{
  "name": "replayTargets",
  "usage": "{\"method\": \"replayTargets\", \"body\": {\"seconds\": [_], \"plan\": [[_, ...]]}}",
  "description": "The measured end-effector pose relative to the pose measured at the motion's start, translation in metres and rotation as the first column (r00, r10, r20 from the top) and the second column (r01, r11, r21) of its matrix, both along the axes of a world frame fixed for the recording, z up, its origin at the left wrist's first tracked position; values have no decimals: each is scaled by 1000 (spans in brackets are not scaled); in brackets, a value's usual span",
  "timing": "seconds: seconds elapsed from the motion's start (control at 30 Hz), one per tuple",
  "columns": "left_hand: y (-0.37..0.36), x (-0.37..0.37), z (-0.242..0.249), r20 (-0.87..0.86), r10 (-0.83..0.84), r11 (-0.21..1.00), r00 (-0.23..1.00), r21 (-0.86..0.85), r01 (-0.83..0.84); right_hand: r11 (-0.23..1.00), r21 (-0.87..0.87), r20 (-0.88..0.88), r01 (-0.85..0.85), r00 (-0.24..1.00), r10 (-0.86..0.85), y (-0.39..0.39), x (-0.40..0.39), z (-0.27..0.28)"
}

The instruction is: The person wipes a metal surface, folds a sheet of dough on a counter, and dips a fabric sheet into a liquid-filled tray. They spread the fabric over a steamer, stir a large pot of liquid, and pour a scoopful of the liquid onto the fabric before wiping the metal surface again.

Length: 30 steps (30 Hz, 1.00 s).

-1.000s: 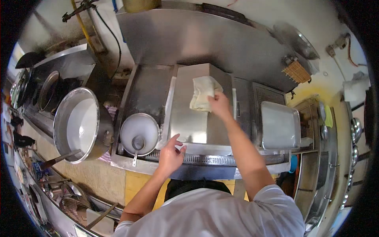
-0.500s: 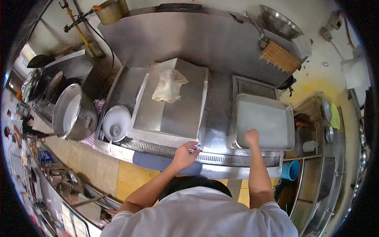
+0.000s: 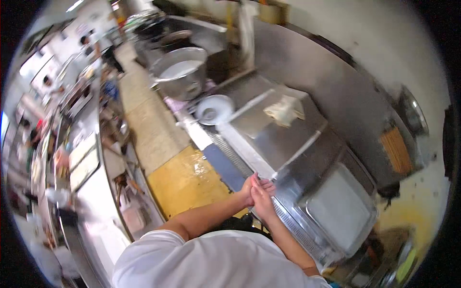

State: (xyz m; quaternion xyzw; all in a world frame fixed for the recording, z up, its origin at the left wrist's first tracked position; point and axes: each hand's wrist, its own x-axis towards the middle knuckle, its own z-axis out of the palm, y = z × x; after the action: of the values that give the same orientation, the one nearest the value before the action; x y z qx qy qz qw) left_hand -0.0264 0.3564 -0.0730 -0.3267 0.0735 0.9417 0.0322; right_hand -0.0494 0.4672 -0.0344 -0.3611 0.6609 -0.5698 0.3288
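My left hand (image 3: 248, 190) and my right hand (image 3: 262, 199) touch each other in front of my body, over the front edge of the steel counter. The left fingers are stretched out under and beyond the right hand. The right hand lies across the left palm, its fingers extended and slightly blurred. I see no object in either hand. Just past them is the corner of a steel box-shaped cover (image 3: 276, 139) with a crumpled cream cloth (image 3: 285, 111) on top. To their right sits a rectangular metal tray (image 3: 342, 211) with a pale, whitish content.
A large metal pot (image 3: 181, 79) with white content and a shallow white bowl (image 3: 214, 109) stand further left. A drain grate (image 3: 235, 153) runs along the counter's front. The yellow floor (image 3: 192, 180) looks wet. Another work table (image 3: 96, 206) and several people are at the left.
My right hand has left the tray and come to my left hand; the two now touch. My view has swung left, so more of the aisle and kitchen shows.
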Motion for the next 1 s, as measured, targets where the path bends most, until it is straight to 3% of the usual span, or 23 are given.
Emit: {"method": "replayTargets", "body": {"seconds": [0.03,0.07,0.1,0.17,0.2,0.27,0.33,0.4,0.47,0.53,0.67,0.77,0.9,1.0], "plan": [[-8,13,8,-45,34,999,998,5,-34,999,-34,-180,-13,984,7,-10,15,12],[-16,25,22,-92,64,998,994,10,-63,997,42,-345,-66,935,76,-17,20,22],[-19,47,71,-115,110,945,987,-294,-140,988,116,-499,-100,854,145,-24,21,30],[-33,88,68,-354,174,980,919,-30,-197,960,238,-692,-149,667,275,-38,23,29],[-39,111,66,-465,218,976,858,99,-195,945,279,-679,-172,661,321,-47,26,27],[-47,162,89,-321,197,955,926,-149,-255,907,360,-649,-217,640,411,-67,37,26],[-52,219,91,-156,183,890,971,-393,-231,913,322,-587,-251,703,401,-85,54,-1],[-52,279,61,-24,300,741,954,-623,-248,901,315,-511,-297,747,425,-101,78,-18],[-50,338,39,157,432,561,888,-817,-129,889,320,-521,-327,723,454,-117,116,-12],[-36,398,39,342,571,414,746,-905,98,839,362,-506,-405,671,542,-130,152,-12],[8,516,32,469,804,258,365,-829,497,734,375,-466,-567,569,678,-154,233,-20],[48,591,14,344,933,190,106,-721,667,634,374,-496,-676,432,753,-165,292,-34],[93,657,16,434,889,394,-147,-557,731,461,401,-476,-792,251,843,-179,384,-31],[115,684,2,519,839,464,-162,-528,711,319,459,-433,-829,105,895,-183,450,-24]]}}
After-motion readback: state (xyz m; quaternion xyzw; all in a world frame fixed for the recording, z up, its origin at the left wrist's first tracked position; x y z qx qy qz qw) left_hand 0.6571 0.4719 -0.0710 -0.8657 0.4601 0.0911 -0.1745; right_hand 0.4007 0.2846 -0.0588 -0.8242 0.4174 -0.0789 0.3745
